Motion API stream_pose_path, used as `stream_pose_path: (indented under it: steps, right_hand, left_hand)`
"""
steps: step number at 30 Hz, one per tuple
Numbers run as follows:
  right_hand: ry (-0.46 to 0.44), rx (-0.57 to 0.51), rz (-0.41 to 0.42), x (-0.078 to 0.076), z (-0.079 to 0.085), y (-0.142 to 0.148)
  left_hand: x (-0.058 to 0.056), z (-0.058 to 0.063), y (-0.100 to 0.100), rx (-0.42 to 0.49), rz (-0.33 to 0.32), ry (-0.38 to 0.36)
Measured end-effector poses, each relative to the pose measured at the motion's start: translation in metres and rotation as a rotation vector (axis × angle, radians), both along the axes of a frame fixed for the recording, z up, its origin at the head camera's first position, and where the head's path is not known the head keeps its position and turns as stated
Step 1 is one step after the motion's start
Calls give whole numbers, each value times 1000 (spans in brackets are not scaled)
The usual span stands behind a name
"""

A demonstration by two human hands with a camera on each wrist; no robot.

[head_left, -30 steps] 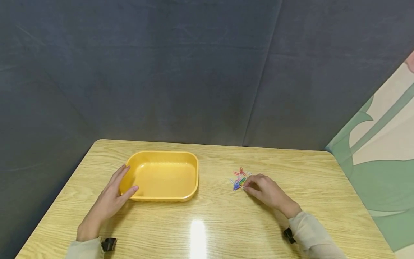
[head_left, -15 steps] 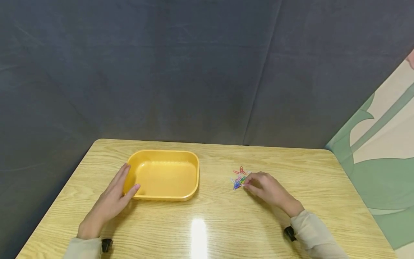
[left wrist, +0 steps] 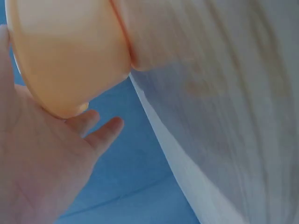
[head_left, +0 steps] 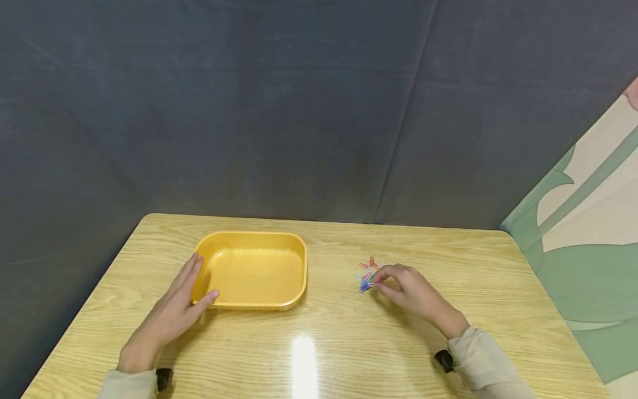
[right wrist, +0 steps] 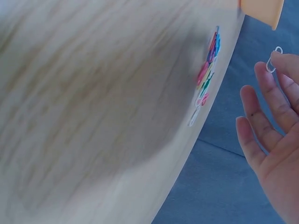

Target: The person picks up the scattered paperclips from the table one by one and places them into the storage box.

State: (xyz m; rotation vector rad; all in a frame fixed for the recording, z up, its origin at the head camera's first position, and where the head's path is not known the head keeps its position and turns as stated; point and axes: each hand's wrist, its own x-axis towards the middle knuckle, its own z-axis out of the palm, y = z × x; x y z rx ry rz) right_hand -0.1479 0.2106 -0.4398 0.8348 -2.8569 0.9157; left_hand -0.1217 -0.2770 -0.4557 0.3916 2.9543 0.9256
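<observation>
With our left grip (head_left: 169, 313) spread at the yellow tray (head_left: 249, 305), we should softly lift the white clip (right wrist: 269, 66) our right grip (head_left: 416, 293) pinches, dragging no other clips (right wrist: 205, 77).

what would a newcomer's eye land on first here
Probably the yellow tray, bright on the table, with the left hand at its left end. Next, the small pile of colourful paper clips right of it. Then the right hand beside the pile, pinching a white clip.
</observation>
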Motion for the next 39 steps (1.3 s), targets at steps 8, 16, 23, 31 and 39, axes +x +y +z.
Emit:
stream_pose_path:
  steps: [8, 16, 23, 31, 39]
  right_hand:
    - [39, -48, 16, 2, 5, -7]
    - [58, -61, 26, 2, 9, -15]
    - [24, -54, 20, 1, 12, -17]
    - [-2, -77, 38, 1, 12, -20]
    - [-16, -82, 48, 1, 13, -24]
  left_hand:
    - [1, 5, 1, -25, 6, -6]
    - [5, 5, 0, -24, 24, -19]
    - [3, 3, 1, -42, 22, 7]
    - [1, 3, -2, 2, 15, -5]
    - [1, 4, -2, 26, 32, -30]
